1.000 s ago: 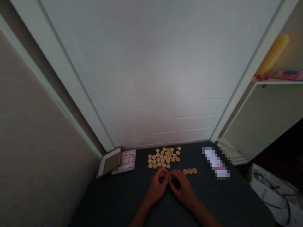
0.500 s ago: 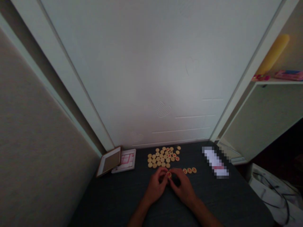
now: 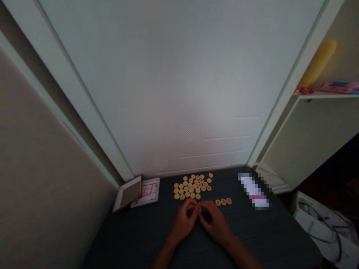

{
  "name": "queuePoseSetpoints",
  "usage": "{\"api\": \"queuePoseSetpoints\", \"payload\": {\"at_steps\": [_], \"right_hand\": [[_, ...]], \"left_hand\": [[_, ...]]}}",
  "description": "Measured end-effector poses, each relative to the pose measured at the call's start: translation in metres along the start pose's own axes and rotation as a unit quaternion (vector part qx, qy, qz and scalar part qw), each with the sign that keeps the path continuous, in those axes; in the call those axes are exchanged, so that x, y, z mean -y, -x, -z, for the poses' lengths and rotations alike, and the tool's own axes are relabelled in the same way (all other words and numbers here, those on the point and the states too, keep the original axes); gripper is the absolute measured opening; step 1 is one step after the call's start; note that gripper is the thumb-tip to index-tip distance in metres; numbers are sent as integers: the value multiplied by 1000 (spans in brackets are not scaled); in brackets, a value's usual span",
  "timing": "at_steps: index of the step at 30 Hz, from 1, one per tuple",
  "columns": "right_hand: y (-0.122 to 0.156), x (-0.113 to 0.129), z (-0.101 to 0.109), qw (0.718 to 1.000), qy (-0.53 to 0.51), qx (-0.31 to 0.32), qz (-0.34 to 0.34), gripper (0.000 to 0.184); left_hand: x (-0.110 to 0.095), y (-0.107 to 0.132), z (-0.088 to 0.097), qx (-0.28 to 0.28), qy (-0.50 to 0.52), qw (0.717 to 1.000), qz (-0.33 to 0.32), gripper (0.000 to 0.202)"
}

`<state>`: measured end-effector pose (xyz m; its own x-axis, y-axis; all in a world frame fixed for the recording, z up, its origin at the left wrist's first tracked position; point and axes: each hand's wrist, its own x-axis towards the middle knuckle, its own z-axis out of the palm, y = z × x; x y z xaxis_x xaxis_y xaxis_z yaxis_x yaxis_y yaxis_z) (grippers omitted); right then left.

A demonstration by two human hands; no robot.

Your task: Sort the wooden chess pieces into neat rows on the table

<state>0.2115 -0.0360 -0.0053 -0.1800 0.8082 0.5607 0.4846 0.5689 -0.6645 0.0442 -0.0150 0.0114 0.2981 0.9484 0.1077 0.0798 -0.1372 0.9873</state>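
My left hand (image 3: 183, 219) and my right hand (image 3: 214, 220) meet over the near middle of the dark table, fingers closed in a pinch. Between their fingertips is a round wooden xiangqi piece, now almost wholly covered by the fingers. Just beyond the hands lies a loose cluster of xiangqi pieces (image 3: 187, 194), most showing plain faces and several with red marks. To the right of my right hand, three red-marked xiangqi pieces (image 3: 223, 202) form a short row.
On the left, a brown-and-white framed board (image 3: 127, 195) overlaps a white box with red lines (image 3: 149, 193). A blurred-out white and red item (image 3: 254, 191) lies at the table's right. A white panel (image 3: 179, 93) stands behind the table (image 3: 134, 239). Cables (image 3: 325, 228) lie beyond the right edge.
The red-marked piece between my fingertips has turned and is now mostly hidden by the fingers. My hands stay in nearly the same place; the view has shifted slightly.
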Motion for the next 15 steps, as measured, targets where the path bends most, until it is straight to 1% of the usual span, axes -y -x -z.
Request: {"api": "queuePoseSetpoints", "payload": {"at_steps": [7, 15], "right_hand": [[-1, 1, 1, 1000, -4, -7, -5, 32], [-1, 2, 1, 1000, -6, -12, -4, 31]], "left_hand": [[-2, 1, 2, 13, 17, 1000, 11, 16], [-3, 0, 2, 13, 15, 1000, 5, 16]]}}
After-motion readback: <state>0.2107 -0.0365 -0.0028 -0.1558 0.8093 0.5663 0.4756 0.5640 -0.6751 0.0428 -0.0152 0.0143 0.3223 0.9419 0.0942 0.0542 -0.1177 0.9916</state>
